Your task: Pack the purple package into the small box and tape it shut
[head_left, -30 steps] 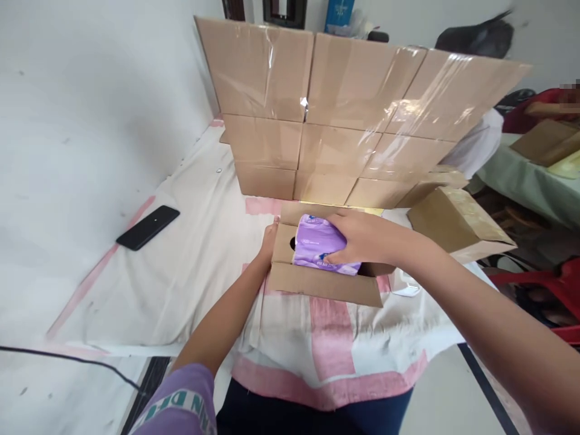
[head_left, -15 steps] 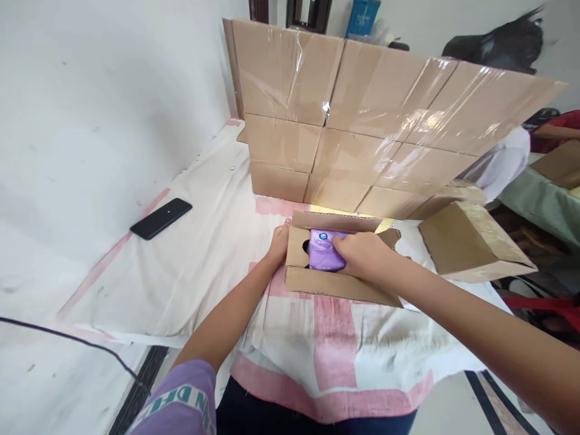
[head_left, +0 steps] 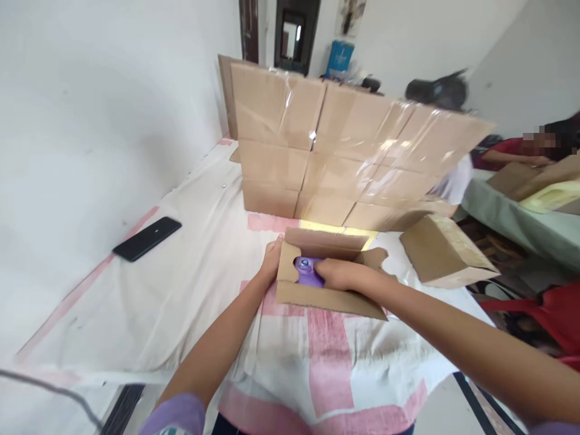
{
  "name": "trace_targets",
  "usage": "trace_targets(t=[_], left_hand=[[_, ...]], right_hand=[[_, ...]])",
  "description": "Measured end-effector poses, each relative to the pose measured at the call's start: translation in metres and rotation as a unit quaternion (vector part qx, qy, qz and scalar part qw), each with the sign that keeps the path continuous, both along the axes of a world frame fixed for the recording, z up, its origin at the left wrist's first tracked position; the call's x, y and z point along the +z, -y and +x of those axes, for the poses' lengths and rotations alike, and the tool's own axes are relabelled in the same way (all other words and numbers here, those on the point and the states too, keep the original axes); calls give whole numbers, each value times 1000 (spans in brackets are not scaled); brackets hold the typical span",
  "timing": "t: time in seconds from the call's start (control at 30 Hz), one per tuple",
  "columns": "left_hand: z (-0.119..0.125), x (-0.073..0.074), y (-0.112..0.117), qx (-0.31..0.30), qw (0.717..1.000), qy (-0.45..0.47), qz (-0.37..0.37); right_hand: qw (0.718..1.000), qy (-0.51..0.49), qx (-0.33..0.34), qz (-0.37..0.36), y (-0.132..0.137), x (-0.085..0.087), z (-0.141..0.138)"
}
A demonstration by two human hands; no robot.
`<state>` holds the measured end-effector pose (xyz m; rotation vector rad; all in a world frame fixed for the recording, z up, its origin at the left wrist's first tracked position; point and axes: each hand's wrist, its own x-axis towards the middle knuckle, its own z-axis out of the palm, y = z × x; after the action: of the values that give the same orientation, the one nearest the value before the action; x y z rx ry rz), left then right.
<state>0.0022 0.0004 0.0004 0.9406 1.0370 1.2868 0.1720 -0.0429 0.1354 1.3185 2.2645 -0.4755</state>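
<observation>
An open cardboard box (head_left: pixel 317 284) sits on the cloth-covered surface (head_left: pixel 190 284), and everything else is placed relative to it. Its flaps stand up and outward, the near flap tilted toward the person. Inside it lies a purple packet (head_left: pixel 307 270), only partly visible above the near flap. The right hand (head_left: pixel 338 275) reaches down into the box from the right, fingers closed over the top of the purple packet and pressing on it. The left hand (head_left: pixel 272 260) rests against the outside of the box's left wall, fingers curled around the edge of the left flap, gripping the cardboard.

Just behind the box rises a stack of sealed cartons (head_left: pixel 335 157), several rows high, with shiny clear tape across their faces. To the right of the box, near but not touching, a smaller closed carton (head_left: pixel 446 251) lies tilted on the surface. Well to the left of the box a black phone (head_left: pixel 147 238) lies flat on the cloth beside the white wall. Far to the right, beyond the smaller carton, another person in a red sleeve (head_left: pixel 502 151) is at a separate green-covered table (head_left: pixel 521 220)
</observation>
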Motion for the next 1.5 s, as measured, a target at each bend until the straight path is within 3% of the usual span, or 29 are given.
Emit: trace_targets(t=[0.1,0.17,0.23,0.3,0.33,0.37,0.4,0.43,0.5,0.57,0.6,0.7,0.8,0.87,0.93,1.07,1.13,1.17,1.2,1.27,1.3,1.37,1.43,1.5], left_hand=[[-3,8,4,-5,1000,-10,28],[-7,12,6,-2,998,-15,59],[-14,15,8,9,993,-14,118],[-19,17,10,10,984,-8,179],[-21,17,11,0,980,-7,198],[-22,18,13,-15,979,-8,203],[-23,18,14,-30,981,-11,194],[-23,18,15,-40,983,-15,180],[-23,18,16,-44,988,-27,144],[-24,18,15,-34,990,-35,130],[-24,17,13,-28,989,-40,138],[-26,16,9,-1,979,-44,200],[-27,18,8,0,972,-32,232],[-28,21,9,-18,973,-29,228],[-29,25,10,-32,974,-32,220],[-33,28,6,-48,976,-54,207],[-34,28,3,-41,976,-63,206],[-34,28,2,-36,976,-68,206],[-34,28,1,-31,975,-76,205],[-35,27,0,-34,973,-94,209],[-35,26,-1,-38,971,-102,213],[-36,24,-2,-42,968,-107,222],[-38,19,-4,-44,968,-100,224],[-40,14,-7,-44,970,-104,217]], right_hand=[[992,-121,-42,-14,18,30,19],[955,-262,-95,101,44,43,40],[863,-390,-184,261,72,39,67],[716,-488,-303,397,92,17,93],[655,-523,-348,420,98,1,104],[622,-566,-365,400,100,-15,111],[616,-610,-359,347,100,-31,115],[630,-638,-337,289,98,-44,116],[687,-643,-269,205,94,-59,111],[735,-613,-214,194,93,-63,101],[747,-602,-197,204,95,-62,97],[752,-593,-168,232,100,-59,95],[727,-592,-176,301,96,-52,112],[692,-569,-216,388,82,-32,134],[682,-489,-234,491,60,3,163],[728,-266,-214,594,15,87,210],[773,-211,-176,571,8,108,216],[806,-206,-140,538,9,108,213],[841,-214,-91,489,14,102,207],[893,-257,18,368,32,72,186],[905,-287,73,306,44,52,172],[892,-377,117,221,66,13,144],[864,-466,65,181,82,-17,118],[818,-546,-87,161,87,-36,97]])
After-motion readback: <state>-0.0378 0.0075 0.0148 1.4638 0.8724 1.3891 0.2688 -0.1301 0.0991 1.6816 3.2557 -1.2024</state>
